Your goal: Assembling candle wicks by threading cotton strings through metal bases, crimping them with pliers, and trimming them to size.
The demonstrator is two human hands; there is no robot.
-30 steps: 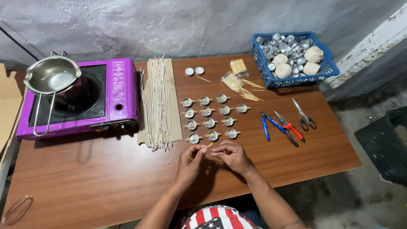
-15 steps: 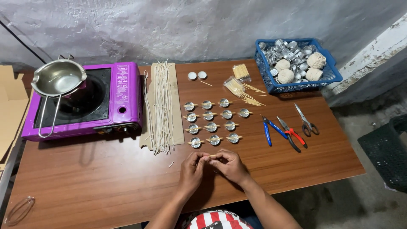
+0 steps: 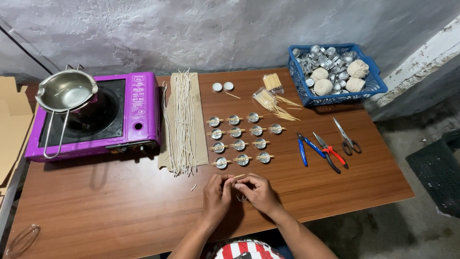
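**Both hands pinch a thin stick over a small metal cup at the near edge**

At the near edge of the worktop (image 3: 120,211), about midway along it, the left hand (image 3: 216,194) and the right hand (image 3: 257,192) meet fingertip to fingertip. Between them they pinch a thin wooden stick (image 3: 238,177), whose pale end shows above the knuckles; both hands are closed narrow on it. Under the right fingers a small metal cup (image 3: 241,197) is partly seen, but whether it rests on the wood or is lifted cannot be told.

Just beyond the hands lie rows of like cups with sticks laid across (image 3: 242,139). To their left a bundle of pale wicks (image 3: 182,122) lies on a strip of card. A purple stove (image 3: 139,117) with a steel pouring pot (image 3: 64,92) takes the far left corner. Pliers and scissors (image 3: 328,146) lie to the right, and a blue basket (image 3: 371,86) of cups and twine balls fills the far right corner.

The stick looks light, stiff and easy to snap, so a gentle pinch near its ends seems best. The cup looks thin-walled, feather-light and dentable, probably best held by its rim.
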